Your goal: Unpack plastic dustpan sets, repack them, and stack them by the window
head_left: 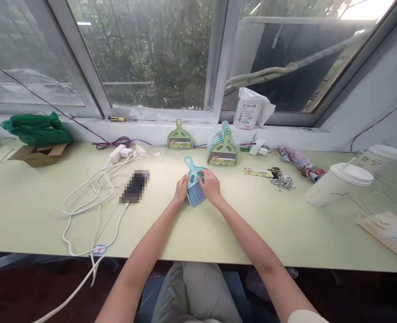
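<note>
Dustpan set [194, 170], turquoise, is mid-way along the pale green counter [272, 233] below windows [158, 54]; my left grip [181, 189] is closed on its left edge, my right grip [210, 185] on its right. Labels [222, 160] behind are too small to read.

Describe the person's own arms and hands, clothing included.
The left hand and right hand wear no gloves, and neither wrist shows a watch. An off-white sleeve edge shows on the right arm; the left arm shows no sleeve.
</note>
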The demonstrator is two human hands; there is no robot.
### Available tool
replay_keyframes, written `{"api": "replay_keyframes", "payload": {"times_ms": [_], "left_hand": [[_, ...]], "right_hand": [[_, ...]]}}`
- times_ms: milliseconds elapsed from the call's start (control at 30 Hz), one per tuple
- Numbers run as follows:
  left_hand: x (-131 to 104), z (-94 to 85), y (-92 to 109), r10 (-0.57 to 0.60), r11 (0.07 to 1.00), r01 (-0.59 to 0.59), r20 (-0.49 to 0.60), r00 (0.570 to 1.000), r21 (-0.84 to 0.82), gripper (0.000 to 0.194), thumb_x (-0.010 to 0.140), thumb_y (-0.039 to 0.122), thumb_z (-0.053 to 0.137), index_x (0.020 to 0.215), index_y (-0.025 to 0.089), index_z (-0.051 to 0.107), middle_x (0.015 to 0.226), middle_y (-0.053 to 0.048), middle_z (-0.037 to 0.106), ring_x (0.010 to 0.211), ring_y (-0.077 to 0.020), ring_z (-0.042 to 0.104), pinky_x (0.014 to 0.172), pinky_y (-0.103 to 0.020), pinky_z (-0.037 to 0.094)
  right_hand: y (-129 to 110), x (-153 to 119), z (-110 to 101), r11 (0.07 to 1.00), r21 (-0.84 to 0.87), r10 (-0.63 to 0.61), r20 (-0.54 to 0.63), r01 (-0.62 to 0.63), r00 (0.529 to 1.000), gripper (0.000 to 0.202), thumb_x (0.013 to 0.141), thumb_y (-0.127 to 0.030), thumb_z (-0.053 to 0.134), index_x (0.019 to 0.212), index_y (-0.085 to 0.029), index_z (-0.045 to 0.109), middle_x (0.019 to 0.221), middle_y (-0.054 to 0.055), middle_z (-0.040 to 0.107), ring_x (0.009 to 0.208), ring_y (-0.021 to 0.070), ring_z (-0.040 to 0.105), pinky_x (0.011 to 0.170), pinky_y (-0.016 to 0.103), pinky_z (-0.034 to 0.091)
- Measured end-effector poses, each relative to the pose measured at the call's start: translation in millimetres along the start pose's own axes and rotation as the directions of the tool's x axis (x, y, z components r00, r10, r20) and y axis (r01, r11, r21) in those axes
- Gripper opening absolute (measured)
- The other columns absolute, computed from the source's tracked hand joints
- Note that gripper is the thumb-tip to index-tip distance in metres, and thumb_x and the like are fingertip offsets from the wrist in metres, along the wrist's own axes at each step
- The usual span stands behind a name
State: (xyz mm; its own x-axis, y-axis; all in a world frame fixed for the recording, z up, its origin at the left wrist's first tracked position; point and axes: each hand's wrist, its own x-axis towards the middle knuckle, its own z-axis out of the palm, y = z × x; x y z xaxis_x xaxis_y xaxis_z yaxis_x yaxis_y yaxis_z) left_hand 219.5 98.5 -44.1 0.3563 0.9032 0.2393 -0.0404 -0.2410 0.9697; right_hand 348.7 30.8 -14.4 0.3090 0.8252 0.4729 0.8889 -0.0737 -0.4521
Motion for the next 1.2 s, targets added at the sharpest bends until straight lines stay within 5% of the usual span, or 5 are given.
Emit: {"api": "replay_keyframes", "payload": {"times_ms": [200, 433, 700, 933, 1200], "left_hand": [[6, -4.2, 2, -0.027, 1.0, 0.027, 0.005, 1.0, 0.014, 0.04, 0.083, 0.055, 0.043, 0.071, 0.018, 0.05, 0.071, 0.0, 0.054, 0.071, -0.0147, 0.048, 0.073, -0.028, 0.041], [19, -15.8, 6, -0.024, 0.995, 0.025, -0.012, 1.0, 0.098, 0.046, 0.086, 0.055, 0.041, 0.096, 0.016, 0.062, 0.092, -0.007, 0.066, 0.092, -0.0207, 0.057, 0.084, -0.031, 0.044], [31, -67.7, -5, -0.134, 0.756, 0.28, -0.278, 0.951, 0.592, 0.044, 0.092, 0.044, 0.03, 0.1, 0.02, 0.065, 0.105, -0.013, 0.067, 0.1, -0.0302, 0.057, 0.083, -0.039, 0.042], [22, -63.3, -3, -0.015, 0.578, 0.271, -0.322, 0.947, 0.77, 0.049, 0.094, 0.042, 0.025, 0.114, 0.017, 0.062, 0.118, -0.019, 0.061, 0.115, -0.0361, 0.049, 0.093, -0.048, 0.037], [21, -66.7, -1, -0.069, 0.558, 0.205, -0.201, 0.977, 0.804, 0.031, 0.089, 0.037, 0.039, 0.091, 0.02, 0.064, 0.096, -0.013, 0.068, 0.097, -0.0297, 0.059, 0.083, -0.038, 0.04]], "right_hand": [[-13, 8, -2, 0.967, -0.252, 0.019, 0.196, 0.032, 0.98, 0.033, 0.097, -0.04, 0.036, 0.102, -0.018, 0.06, 0.109, 0.012, 0.061, 0.104, 0.0233, 0.054, 0.079, 0.03, 0.043], [-7, 18, -25, 0.994, 0.011, 0.109, 0.098, -0.111, 0.989, 0.048, 0.1, -0.029, 0.015, 0.095, -0.019, 0.062, 0.095, 0.005, 0.064, 0.087, 0.0166, 0.058, 0.073, 0.024, 0.04], [76, 23, -108, 0.947, -0.275, 0.182, 0.026, -0.168, 0.983, 0.038, 0.097, -0.032, 0.034, 0.085, -0.018, 0.068, 0.097, 0.008, 0.066, 0.087, 0.0188, 0.06, 0.074, 0.026, 0.037], [142, -22, -101, 0.833, -0.522, 0.315, 0.17, -0.185, 0.934, 0.033, 0.094, -0.04, 0.044, 0.096, -0.016, 0.066, 0.107, 0.013, 0.064, 0.102, 0.0234, 0.058, 0.078, 0.03, 0.04], [133, -7, -101, 0.788, -0.572, 0.453, 0.285, -0.229, 0.845, 0.026, 0.078, -0.033, 0.062, 0.094, -0.014, 0.07, 0.104, 0.015, 0.068, 0.097, 0.0271, 0.063, 0.077, 0.033, 0.041]]}}
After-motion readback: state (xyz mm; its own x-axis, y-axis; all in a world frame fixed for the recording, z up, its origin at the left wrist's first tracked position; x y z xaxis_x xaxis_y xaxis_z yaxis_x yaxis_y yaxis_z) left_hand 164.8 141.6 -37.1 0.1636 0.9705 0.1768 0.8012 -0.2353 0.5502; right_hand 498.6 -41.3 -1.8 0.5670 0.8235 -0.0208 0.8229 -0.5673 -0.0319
